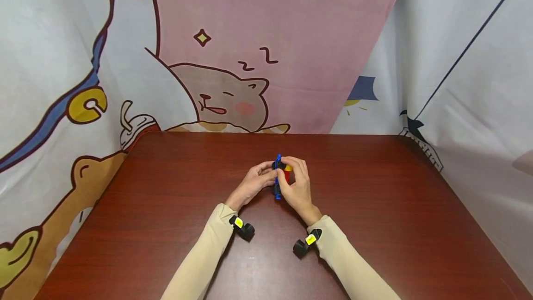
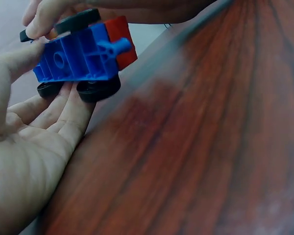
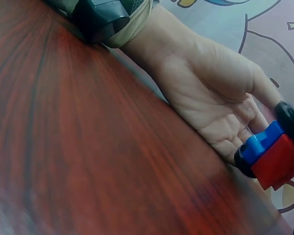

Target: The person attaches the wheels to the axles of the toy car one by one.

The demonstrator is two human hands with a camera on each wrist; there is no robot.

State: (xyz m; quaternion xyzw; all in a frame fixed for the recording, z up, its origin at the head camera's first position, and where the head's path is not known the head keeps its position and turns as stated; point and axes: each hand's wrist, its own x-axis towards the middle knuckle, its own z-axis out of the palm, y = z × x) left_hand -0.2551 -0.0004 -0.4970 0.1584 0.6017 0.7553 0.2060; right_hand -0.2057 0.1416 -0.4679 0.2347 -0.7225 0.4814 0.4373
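Both hands hold a small toy car above the table, tipped on its side. Its blue chassis (image 2: 78, 56) shows its ribbed underside and hitch peg in the left wrist view. Black wheels (image 2: 99, 89) sit along the chassis edges, and a red block (image 3: 277, 161) is fixed on its upper side. A bit of yellow (image 1: 288, 168) shows beside the right fingers. My left hand (image 1: 253, 182) grips the car from the left, thumb at one end of the chassis and fingers under the wheels. My right hand (image 1: 299, 186) pinches it from the other side, thumb and fingertips near the wheels.
The dark red wooden table (image 1: 166, 244) extends under both forearms. Behind it hangs a cartoon-printed cloth (image 1: 312, 59), with further cloth along both sides. Each sleeve cuff carries a small black wrist camera, one on the left (image 1: 246, 231) and one on the right (image 1: 300, 247).
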